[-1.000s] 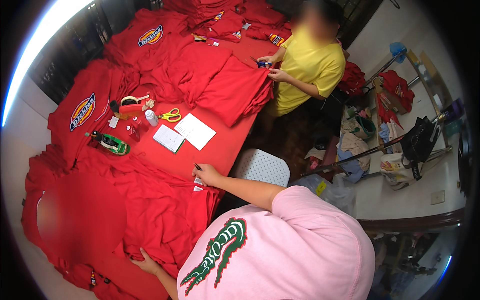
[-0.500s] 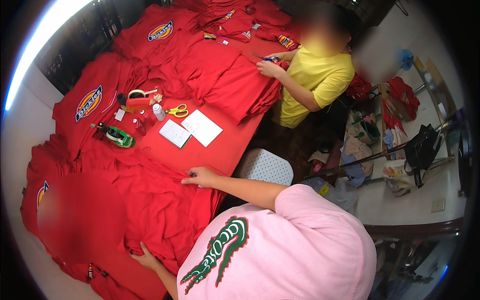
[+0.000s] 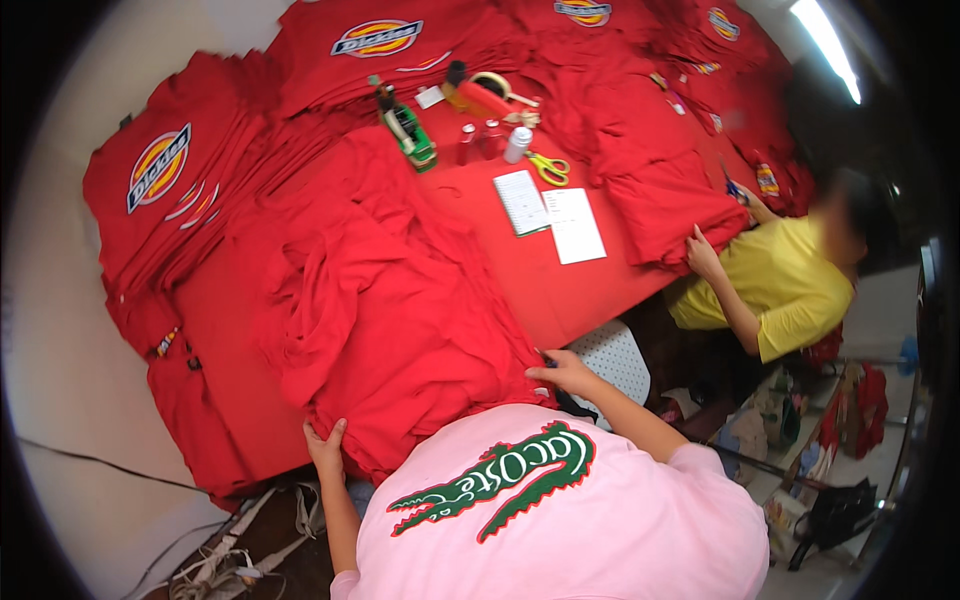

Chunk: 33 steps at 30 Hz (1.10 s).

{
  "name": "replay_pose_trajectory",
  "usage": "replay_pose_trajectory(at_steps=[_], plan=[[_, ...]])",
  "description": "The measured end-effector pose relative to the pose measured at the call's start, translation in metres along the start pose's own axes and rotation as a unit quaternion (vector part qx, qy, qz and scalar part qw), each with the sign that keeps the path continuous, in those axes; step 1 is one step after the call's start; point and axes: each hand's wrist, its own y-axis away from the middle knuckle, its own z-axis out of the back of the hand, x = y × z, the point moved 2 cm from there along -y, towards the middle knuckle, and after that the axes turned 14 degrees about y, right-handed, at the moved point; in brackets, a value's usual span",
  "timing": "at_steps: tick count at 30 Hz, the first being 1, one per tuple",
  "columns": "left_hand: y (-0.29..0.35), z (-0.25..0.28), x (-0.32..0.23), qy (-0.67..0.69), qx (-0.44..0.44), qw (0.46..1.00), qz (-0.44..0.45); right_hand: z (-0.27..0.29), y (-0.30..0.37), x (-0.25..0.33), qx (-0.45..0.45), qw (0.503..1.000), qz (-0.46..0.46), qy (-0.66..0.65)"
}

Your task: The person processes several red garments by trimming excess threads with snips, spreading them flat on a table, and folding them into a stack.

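Item: rumpled red shirt (image 3: 390,300), lying spread but creased across the near edge of the red-covered table (image 3: 560,290), its hem hanging over that edge.

Left hand (image 3: 325,447): fingers curled over the hem at the near edge, gripping the cloth.

Right hand (image 3: 565,372): laid on the shirt's right margin at the near edge, fingers bent onto the fabric; whether it pinched the cloth or only pressed it could not be told.

State of work, as judged: shirt not yet folded or smoothed; folds and ridges ran through its middle. Flat red shirts with oval chest emblems (image 3: 160,170) lay stacked along the left edge and the far edge, seemingly finished.

Sundries, mid-table toward the far edge: two paper sheets (image 3: 560,215), yellow-handled scissors (image 3: 548,168), a small white bottle (image 3: 517,145), a tape roll (image 3: 495,88), a green tool (image 3: 415,140).

At the right edge: another person in a yellow top (image 3: 780,285), hand on a folded red pile (image 3: 670,205).
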Motion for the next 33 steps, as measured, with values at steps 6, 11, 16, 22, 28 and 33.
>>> replay_pose_trajectory(at_steps=[6, 11, 16, 22, 28, 33], plan=[[-0.009, -0.011, -0.011, -0.032, -0.011, 0.999, 0.025, 0.064, -0.102, 0.023, -0.149, 0.982, 0.041, 0.107], [-0.033, -0.035, -0.042, -0.143, -0.089, 0.964, -0.207, 0.066, -0.206, 0.088, -0.200, 0.904, 0.145, 0.349], [-0.054, -0.110, -0.123, -0.375, -0.014, 0.869, -0.322, 0.053, -0.194, 0.143, -0.408, 0.797, 0.189, 0.403], [-0.203, -0.003, -0.153, -0.171, -0.149, 0.923, -0.312, -0.046, -0.132, 0.200, -0.236, 0.915, 0.234, 0.229], [-0.179, 0.051, -0.101, 0.086, -0.113, 0.986, -0.082, -0.056, -0.152, 0.169, -0.214, 0.908, 0.216, 0.289], [-0.063, 0.014, 0.004, 0.208, 0.039, 0.973, 0.095, -0.052, -0.117, 0.195, -0.269, 0.940, 0.137, 0.158]])
